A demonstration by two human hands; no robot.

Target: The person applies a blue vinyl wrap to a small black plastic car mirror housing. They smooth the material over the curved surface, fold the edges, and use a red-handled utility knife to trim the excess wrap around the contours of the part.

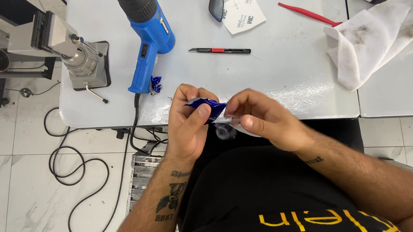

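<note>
Both hands, left hand (188, 121) and right hand (262, 118), grip closed on a small blue piece (206, 108) at the tabletop's (288, 75) six-o'clock edge.

Glossy blue film (205, 108), glossy plastic heat gun (149, 31), stained white cloth (376, 34), smooth grey table (289, 81)

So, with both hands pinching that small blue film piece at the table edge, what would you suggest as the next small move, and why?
Probably peel a little further: the left hand grips the crumpled blue film while the right hand pinches its pale backing, so the two layers look only partly separated. Pulling slowly apart should keep the film from creasing more.
</note>
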